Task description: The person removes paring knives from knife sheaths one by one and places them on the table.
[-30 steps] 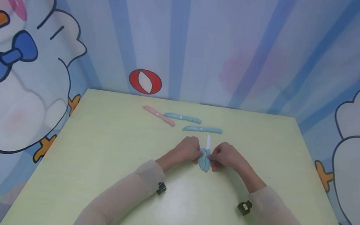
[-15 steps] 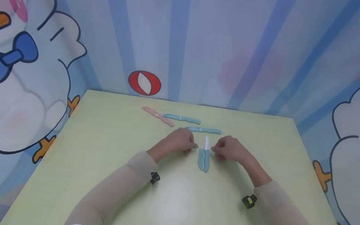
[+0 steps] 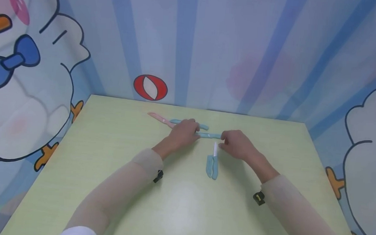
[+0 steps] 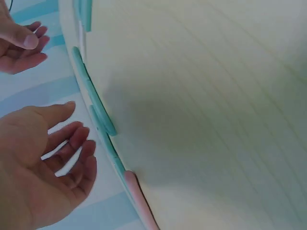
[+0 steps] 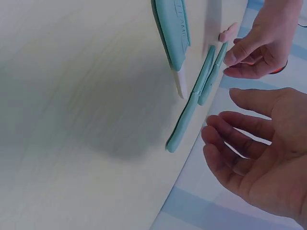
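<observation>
A light-blue sheathed knife lies crosswise on the table between my hands. My left hand is over its left end in the head view, the fingers loosely bent around nothing in the left wrist view. My right hand hovers at its handle end, fingers relaxed and apart from the knife in the right wrist view. Closer to me lies a bare knife with a white blade and blue handle, its blade pointing away. Its blue sheath lies along the handle's left side.
Behind the left hand lie another blue sheathed knife, partly covered by that hand, and a pink knife. The pale table ends at a wall with blue stripes and cartoon ducks.
Both hands have let go of the bare knife and its sheath, leaving them side by side. They have moved farther across the table to either end of the nearer sheathed knife.
</observation>
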Available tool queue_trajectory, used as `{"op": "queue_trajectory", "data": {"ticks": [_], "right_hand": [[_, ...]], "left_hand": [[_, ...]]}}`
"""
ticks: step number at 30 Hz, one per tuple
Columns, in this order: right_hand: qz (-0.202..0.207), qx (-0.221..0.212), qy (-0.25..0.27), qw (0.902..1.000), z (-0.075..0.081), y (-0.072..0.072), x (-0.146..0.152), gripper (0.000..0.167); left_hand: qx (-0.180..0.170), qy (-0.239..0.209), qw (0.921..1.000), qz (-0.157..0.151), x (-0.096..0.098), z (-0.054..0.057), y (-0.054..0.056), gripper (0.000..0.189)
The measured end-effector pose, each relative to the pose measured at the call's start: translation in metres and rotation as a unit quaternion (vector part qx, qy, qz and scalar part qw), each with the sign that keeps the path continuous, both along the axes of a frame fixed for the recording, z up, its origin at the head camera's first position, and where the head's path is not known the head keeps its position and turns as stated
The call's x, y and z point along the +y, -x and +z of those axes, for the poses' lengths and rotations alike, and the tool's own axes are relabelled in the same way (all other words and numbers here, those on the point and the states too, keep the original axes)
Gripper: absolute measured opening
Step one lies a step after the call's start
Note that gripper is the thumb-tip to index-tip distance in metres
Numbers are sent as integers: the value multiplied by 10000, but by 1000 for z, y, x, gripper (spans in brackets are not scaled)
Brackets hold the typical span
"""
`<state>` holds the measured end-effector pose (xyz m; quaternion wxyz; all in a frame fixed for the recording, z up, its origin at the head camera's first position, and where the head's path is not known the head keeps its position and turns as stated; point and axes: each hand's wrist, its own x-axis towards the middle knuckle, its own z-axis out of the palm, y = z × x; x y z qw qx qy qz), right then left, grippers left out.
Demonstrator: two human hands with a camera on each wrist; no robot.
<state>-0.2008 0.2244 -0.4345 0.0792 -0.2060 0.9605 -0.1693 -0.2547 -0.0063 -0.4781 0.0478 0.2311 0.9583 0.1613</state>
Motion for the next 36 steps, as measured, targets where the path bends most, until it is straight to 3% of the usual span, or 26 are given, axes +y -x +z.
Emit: {"op": "queue_trajectory", "data": {"ticks": [9, 22, 36], "right_hand": [[31, 412, -191, 9990, -4, 16, -7, 24], [-36, 680, 0, 9977, -31, 37, 2, 28], [133, 848, 1, 9963, -52, 46, 5, 19]], "left_hand": [[47, -146, 9991, -397, 3, -12, 10, 32], [163, -20, 9988, -469, 12, -12, 16, 27], [215, 107, 9987, -447, 19, -23, 20, 24]]}}
